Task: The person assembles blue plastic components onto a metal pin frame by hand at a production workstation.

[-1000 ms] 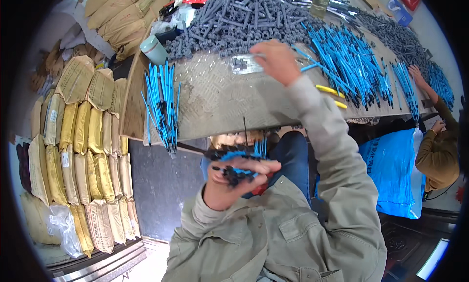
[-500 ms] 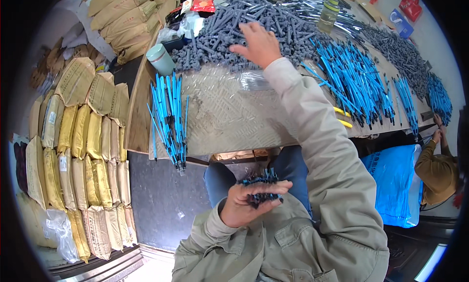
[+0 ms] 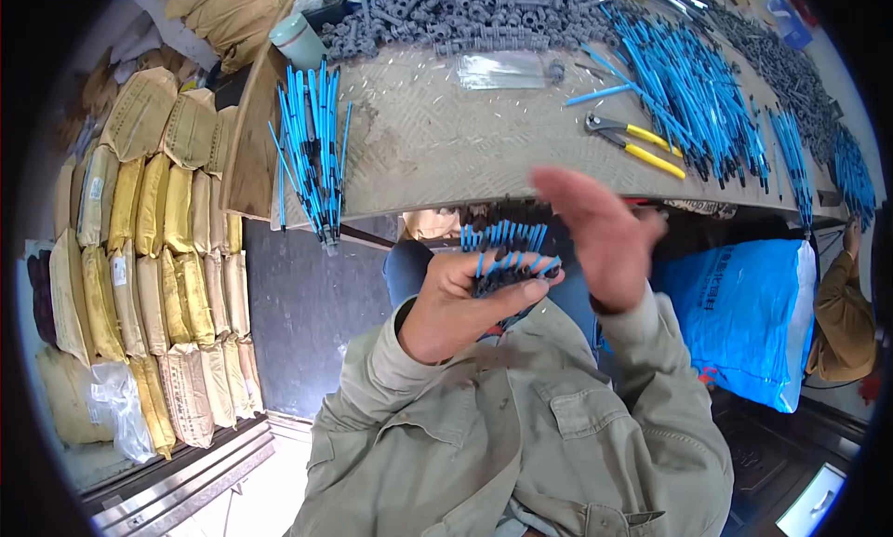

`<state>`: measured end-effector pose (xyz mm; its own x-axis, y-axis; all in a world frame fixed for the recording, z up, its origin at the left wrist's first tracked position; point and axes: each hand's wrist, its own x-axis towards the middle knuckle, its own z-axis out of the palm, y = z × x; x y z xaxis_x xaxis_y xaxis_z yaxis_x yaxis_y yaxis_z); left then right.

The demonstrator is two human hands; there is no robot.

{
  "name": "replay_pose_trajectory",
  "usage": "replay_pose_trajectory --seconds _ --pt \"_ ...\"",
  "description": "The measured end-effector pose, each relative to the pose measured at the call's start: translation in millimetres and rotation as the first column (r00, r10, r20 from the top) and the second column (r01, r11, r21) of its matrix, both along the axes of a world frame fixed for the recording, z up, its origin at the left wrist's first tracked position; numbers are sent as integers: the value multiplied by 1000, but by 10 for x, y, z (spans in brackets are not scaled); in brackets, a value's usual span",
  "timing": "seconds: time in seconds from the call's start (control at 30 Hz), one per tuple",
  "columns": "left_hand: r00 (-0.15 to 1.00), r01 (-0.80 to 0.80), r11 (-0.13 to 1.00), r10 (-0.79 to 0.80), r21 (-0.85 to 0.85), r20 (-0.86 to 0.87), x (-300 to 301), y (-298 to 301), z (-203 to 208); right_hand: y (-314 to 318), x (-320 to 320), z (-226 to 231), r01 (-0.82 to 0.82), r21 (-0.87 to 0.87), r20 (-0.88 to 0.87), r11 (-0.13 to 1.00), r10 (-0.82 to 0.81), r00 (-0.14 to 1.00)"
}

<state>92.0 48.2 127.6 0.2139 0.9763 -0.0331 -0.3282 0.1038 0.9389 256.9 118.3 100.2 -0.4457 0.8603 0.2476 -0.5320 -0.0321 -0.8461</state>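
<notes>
Blue-and-black slender rods, gathered into a tight bundle (image 3: 507, 236), are clamped between the thumb and fingers of the left hand (image 3: 454, 300) — while just to its right the motion-blurred right hand (image 3: 605, 239) is held with fingers stretched out and thumb spread apart. Beyond the right hand, yellow-handled metal pliers (image 3: 655, 160) are laid on the worn grey-brown tabletop (image 3: 428, 160), with a broad heap of blue rods (image 3: 693, 100) spread farther right — and beyond the left hand a flat clear plastic packet (image 3: 502, 71) is backed by piled grey plastic fittings (image 3: 484, 14).
</notes>
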Motion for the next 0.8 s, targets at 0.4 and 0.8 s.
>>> replay_pose_trajectory --seconds 0.4,0.8 --pt "997 70 989 -65 128 -42 252 -65 -77 -244 287 396 245 727 202 642 -540 817" --pt "990 56 975 -26 217 -137 332 -125 -239 -195 223 360 -32 762 330 647 -345 879"
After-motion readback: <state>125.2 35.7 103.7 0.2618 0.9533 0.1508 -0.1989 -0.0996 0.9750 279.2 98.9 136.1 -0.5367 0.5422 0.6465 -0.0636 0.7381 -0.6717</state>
